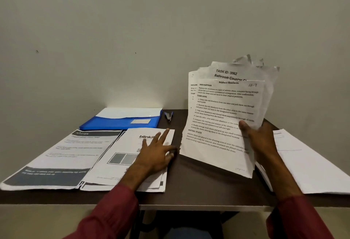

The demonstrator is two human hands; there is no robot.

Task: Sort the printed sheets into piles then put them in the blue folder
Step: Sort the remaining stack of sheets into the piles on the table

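Right hand (262,141) grips sheets (221,113) upright; left fingers (164,134) — flat on pile (106,172).

The left sleeve (113,212) and right sleeve (301,219) are long, maroon and softly creased. Each ends at the wrist. The left hand (157,153) and right hand (261,140) are bare.

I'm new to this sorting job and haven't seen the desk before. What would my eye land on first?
Right of centre, the right hand holds up a fanned stack of printed sheets, "Replace Shoelaces" on top. Then the bright blue folder at the back left, and the left hand resting flat on the blinkit pile in front of it.
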